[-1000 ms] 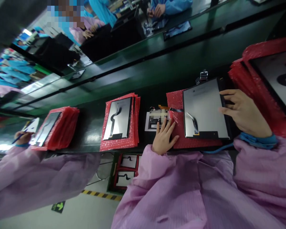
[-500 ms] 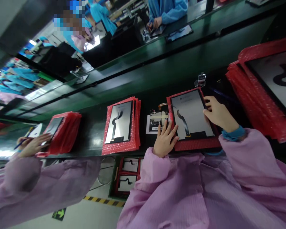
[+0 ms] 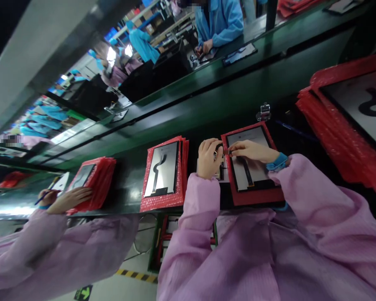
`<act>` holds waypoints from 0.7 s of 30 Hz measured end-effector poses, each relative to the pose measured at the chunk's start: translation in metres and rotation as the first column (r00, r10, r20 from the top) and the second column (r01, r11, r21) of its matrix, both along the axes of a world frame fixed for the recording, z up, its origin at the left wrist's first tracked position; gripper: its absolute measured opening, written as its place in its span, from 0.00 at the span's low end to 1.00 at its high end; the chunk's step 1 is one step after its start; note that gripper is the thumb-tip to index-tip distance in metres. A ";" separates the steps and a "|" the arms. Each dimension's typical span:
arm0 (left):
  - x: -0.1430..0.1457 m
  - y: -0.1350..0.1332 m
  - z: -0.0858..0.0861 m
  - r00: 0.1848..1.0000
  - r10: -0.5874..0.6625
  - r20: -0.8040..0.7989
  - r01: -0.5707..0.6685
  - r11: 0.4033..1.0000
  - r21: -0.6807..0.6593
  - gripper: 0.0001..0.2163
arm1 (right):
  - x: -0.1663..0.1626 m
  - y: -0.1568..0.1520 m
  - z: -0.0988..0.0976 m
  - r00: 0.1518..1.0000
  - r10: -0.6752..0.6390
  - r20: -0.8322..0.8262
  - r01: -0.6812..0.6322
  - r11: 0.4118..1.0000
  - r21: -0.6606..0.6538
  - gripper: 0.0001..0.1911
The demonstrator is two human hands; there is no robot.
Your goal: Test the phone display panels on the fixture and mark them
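Observation:
A tablet-sized display panel (image 3: pixel 242 144) lies on a red bubble-wrap sleeve (image 3: pixel 258 197) in front of me, its grey back facing up. A black ribbon cable (image 3: pixel 248 172) runs across it. My right hand (image 3: pixel 252 150) is over the panel, thumb and fingers pinched on the upper end of that cable. Just left of the panel, my left hand (image 3: pixel 209 159) is curled above a small circuit board (image 3: pixel 222 171) and mostly covers it. Its fingertips close near the board's short ribbon cable, almost meeting my right fingertips; what they grip is hidden.
Left of me lies a stack of red sleeves with a panel (image 3: pixel 163 167) on top; a bigger stack (image 3: pixel 338 133) stands at right. A metal clip-like fixture (image 3: pixel 264 111) and a blue pen (image 3: pixel 296 129) lie behind the panel. A co-worker's hand (image 3: pixel 70 200) rests on another stack.
My right hand has moved left from the panel's right edge to the cable end. My left hand has lifted from lying spread and curled over the circuit board. The view has shifted slightly.

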State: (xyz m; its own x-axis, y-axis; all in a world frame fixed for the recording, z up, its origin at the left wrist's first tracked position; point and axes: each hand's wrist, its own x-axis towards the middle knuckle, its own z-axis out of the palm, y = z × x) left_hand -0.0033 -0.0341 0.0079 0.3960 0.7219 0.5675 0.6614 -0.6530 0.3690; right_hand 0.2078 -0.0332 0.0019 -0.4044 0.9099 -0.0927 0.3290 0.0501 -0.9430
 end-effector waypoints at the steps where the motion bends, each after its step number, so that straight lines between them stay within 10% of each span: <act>1: 0.001 0.009 0.000 0.997 -0.040 -0.068 0.034 0.995 -0.090 0.11 | 0.001 -0.001 -0.002 1.000 -0.001 0.008 0.001 0.999 0.032 0.10; 6: -0.004 0.022 -0.006 0.953 -0.216 -0.212 0.113 0.905 -0.410 0.10 | 0.002 -0.001 -0.009 0.996 0.014 0.089 -0.025 0.992 0.125 0.07; 13: -0.003 0.018 -0.008 0.939 -0.256 -0.228 0.141 0.895 -0.423 0.07 | -0.008 -0.004 -0.019 0.979 0.014 0.203 -0.092 0.921 0.379 0.06; 21: 0.003 0.015 -0.012 0.938 -0.254 -0.237 0.158 0.919 -0.360 0.08 | -0.008 -0.005 -0.019 0.977 0.055 0.207 -0.130 0.919 0.372 0.06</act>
